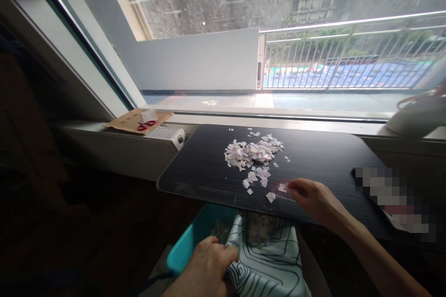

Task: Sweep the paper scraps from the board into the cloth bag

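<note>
My right hand point(310, 197) is closed on a clear half-round piece with a pink rim point(280, 183), which looks like a protractor. It lies against the dark tabletop point(324, 158), with a few white paper scraps at it. Farther back, a loose heap of paper scraps point(256, 151) covers the middle of the table, and a smaller group trails toward the front edge. Below that edge, my left hand point(212, 260) grips the pale green, dark-lined cloth bag point(275, 264). The bag's mouth is spread under the table edge, with paper scraps point(259, 228) inside.
A teal bin point(191, 236) stands beside the bag, with something pale inside. Red-handled scissors point(146, 125) rest on a brown envelope point(121, 121) on the sill, near a white radiator point(170, 135). A blurred-out item point(390, 199) lies at the table's right.
</note>
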### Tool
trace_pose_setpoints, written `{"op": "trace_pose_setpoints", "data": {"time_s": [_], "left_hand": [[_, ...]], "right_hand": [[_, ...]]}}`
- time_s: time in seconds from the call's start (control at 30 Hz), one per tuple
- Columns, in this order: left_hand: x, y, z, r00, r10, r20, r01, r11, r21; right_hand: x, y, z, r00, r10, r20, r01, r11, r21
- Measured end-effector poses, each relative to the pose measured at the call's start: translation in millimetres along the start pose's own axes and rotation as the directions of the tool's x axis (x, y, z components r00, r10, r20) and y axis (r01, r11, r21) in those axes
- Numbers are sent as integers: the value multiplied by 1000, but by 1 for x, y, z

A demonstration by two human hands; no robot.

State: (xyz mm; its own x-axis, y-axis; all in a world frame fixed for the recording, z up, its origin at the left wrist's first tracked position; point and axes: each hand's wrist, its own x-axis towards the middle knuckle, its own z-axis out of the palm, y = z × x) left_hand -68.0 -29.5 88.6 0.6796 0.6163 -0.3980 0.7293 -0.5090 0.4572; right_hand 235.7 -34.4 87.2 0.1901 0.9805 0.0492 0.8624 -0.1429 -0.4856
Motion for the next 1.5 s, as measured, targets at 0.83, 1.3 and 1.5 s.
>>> {"op": "trace_pose_setpoints", "data": {"time_s": [0.83, 1.3, 1.5], "left_hand": [[15, 14, -5, 994, 99, 47, -101, 994, 49], [16, 13, -2, 992, 122, 12, -123, 990, 63], [16, 11, -1, 994, 104, 21, -105, 993, 61]], "right_hand": [[-9, -13, 3, 990, -124, 60, 120, 991, 59], [-13, -21, 5, 983, -145, 109, 137, 988, 76], [-11, -20, 0, 986, -136, 97, 130, 989, 72]]}}
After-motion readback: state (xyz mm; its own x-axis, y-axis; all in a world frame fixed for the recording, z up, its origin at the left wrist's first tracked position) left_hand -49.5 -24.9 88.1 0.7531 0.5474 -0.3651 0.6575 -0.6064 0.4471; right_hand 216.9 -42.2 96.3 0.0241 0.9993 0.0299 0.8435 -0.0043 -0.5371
